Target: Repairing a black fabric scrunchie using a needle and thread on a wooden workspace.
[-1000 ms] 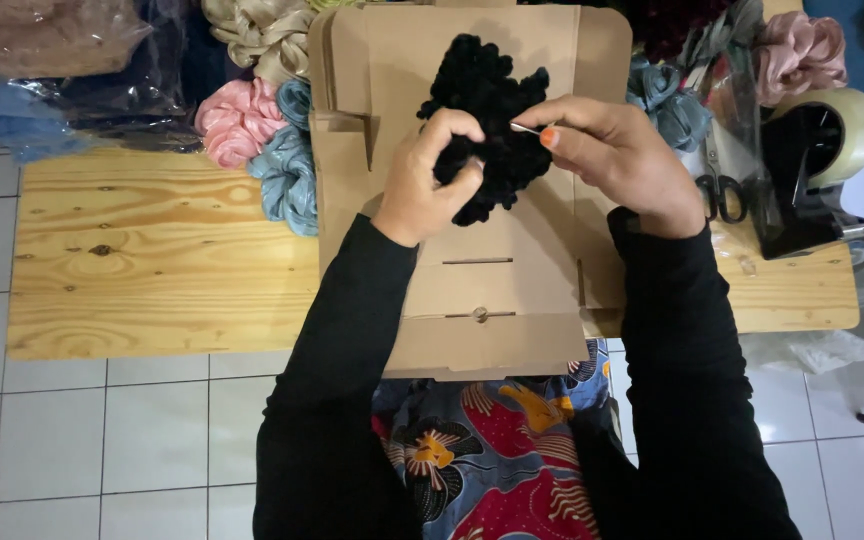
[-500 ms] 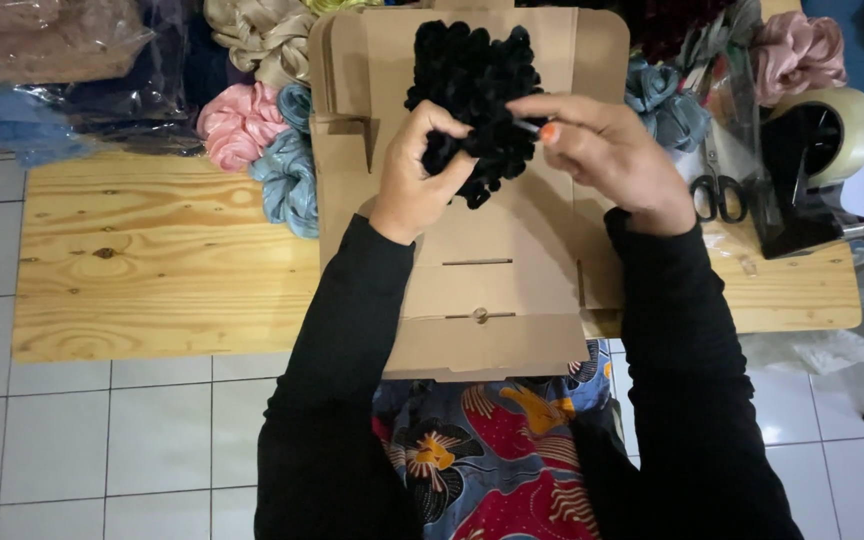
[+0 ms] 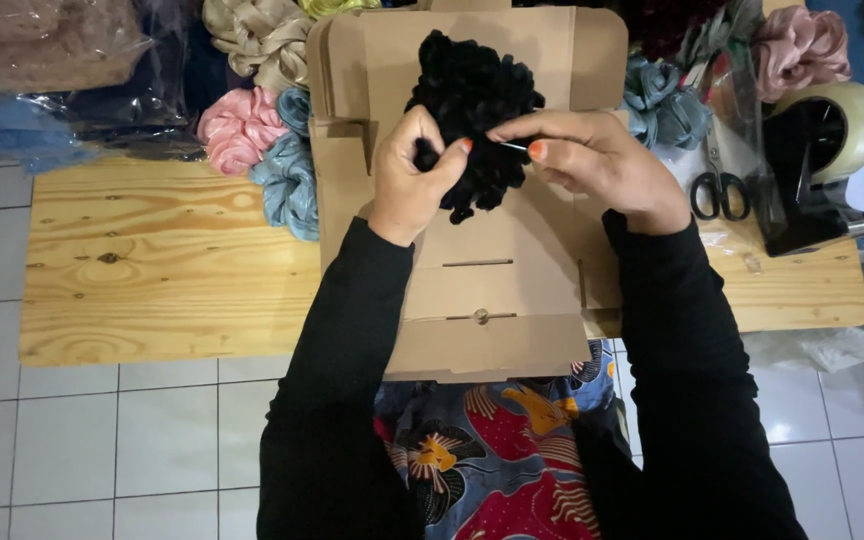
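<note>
A low bench (image 3: 152, 270) of pale knotty pine stands on a floor (image 3: 132, 440) of white tiles. A flattened brown cardboard box (image 3: 492, 290) lies across its middle, the near edge overhanging the front of the bench. Just left of the box, a pink satin scrunchie (image 3: 237, 128) and a grey-blue scrunchie (image 3: 287, 180) lie touching each other, with a beige scrunchie (image 3: 252, 40) behind them. Clear plastic bags (image 3: 42, 70) of fabric sit at the far left corner. To the right of the box lie black-handled scissors (image 3: 717, 185), a black tape dispenser (image 3: 817, 160) with a roll of clear tape, and a dusty-pink scrunchie (image 3: 797, 50) farther back.
</note>
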